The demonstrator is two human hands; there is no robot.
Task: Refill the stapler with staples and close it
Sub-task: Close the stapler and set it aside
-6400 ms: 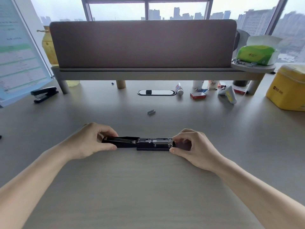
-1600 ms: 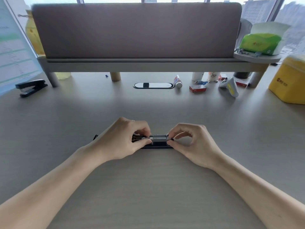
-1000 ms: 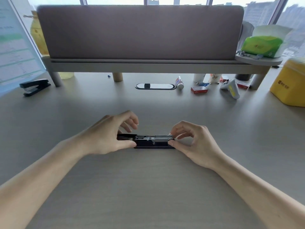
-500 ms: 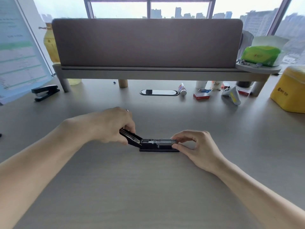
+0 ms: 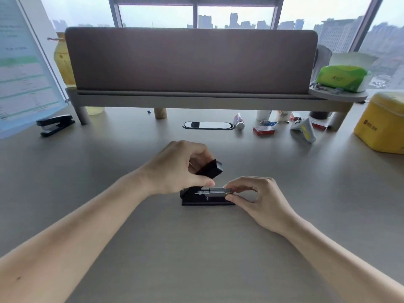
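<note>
Head view: closing the stapler (image 5: 207,196), staples apparently loaded.
It sits mid-worktop (image 5: 196,259); left hand (image 5: 179,169) grips the raised lid (image 5: 211,170) at 11 o'clock, right hand (image 5: 260,197) fingers (image 5: 237,189) pinch the metal tray's (image 5: 215,192) 3 o'clock end. Next, I judge: swing the lid down until it latches.

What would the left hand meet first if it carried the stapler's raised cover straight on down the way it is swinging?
Probably the metal staple channel, then the right hand's fingertips pinching its front end.
</note>
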